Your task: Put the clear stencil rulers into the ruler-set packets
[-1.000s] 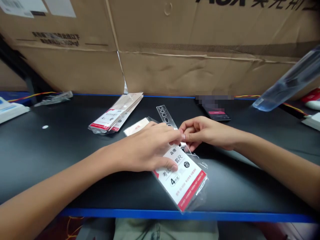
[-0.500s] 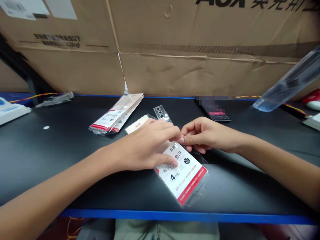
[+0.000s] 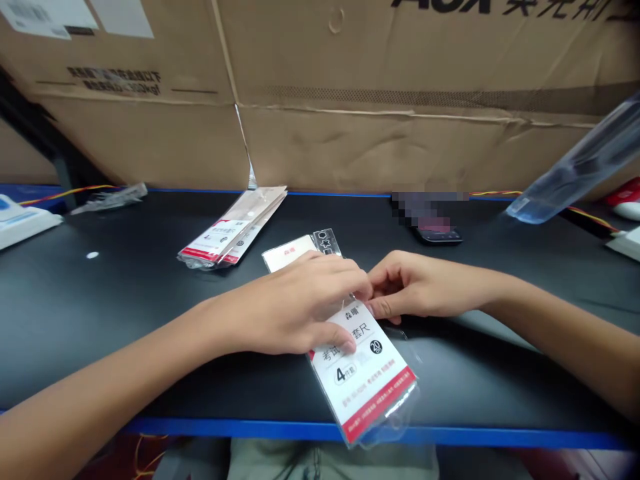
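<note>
In front of me is a ruler set package (image 3: pixel 367 363), a white and red card in a clear plastic sleeve, slanting toward the table's front edge. My left hand (image 3: pixel 310 303) lies over its upper part and grips it, thumb on the printed face. A clear ruler (image 3: pixel 326 241) with cut-out shapes shows at the top, beside the cream end (image 3: pixel 290 252) of the package. My right hand (image 3: pixel 400 287) pinches at the right edge of the package, close to the left fingertips. What exactly its fingers hold is hidden.
Several similar packages (image 3: pixel 233 227) lie stacked at the back left. A phone (image 3: pixel 440 235) and a clear plastic tube (image 3: pixel 565 173) are at the back right. Crumpled plastic (image 3: pixel 113 198) lies far left. A large cardboard box (image 3: pixel 320 147) stands behind the black table (image 3: pixel 125 320).
The package has shifted toward me, its lower end now over the table's front edge. Both hands came slightly nearer with it. The clear ruler now sits closer against the card.
</note>
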A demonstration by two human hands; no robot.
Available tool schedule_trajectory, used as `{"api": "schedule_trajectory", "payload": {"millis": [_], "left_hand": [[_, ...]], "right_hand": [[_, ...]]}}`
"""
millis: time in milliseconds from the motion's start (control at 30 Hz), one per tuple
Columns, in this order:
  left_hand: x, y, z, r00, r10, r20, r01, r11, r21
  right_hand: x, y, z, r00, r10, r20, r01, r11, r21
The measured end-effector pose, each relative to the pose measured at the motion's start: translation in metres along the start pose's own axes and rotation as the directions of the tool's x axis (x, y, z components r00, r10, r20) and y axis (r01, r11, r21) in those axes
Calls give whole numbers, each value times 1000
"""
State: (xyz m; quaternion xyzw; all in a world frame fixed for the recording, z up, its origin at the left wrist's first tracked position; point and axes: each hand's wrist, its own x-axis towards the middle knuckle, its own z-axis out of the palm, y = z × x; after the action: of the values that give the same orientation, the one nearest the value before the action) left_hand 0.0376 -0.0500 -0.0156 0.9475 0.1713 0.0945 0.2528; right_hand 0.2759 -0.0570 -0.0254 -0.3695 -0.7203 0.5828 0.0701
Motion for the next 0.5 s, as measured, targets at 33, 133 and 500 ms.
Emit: {"api": "schedule_trajectory", "payload": {"millis": [33, 133, 500], "left_hand": [[0, 1, 0, 1000, 2, 7, -2, 1000, -3], [-1, 2, -1, 999, -5, 31, 5, 1000, -6], [-2, 6, -2, 993, -27, 115, 29, 1000, -11]], "right_hand": [[0, 0, 0, 1000, -5, 12, 5, 1000, -13], [-1, -2, -1, 1000, 21, 18, -20, 998, -62], [12, 8, 6, 853, -157, -499, 83, 982, -167]]}}
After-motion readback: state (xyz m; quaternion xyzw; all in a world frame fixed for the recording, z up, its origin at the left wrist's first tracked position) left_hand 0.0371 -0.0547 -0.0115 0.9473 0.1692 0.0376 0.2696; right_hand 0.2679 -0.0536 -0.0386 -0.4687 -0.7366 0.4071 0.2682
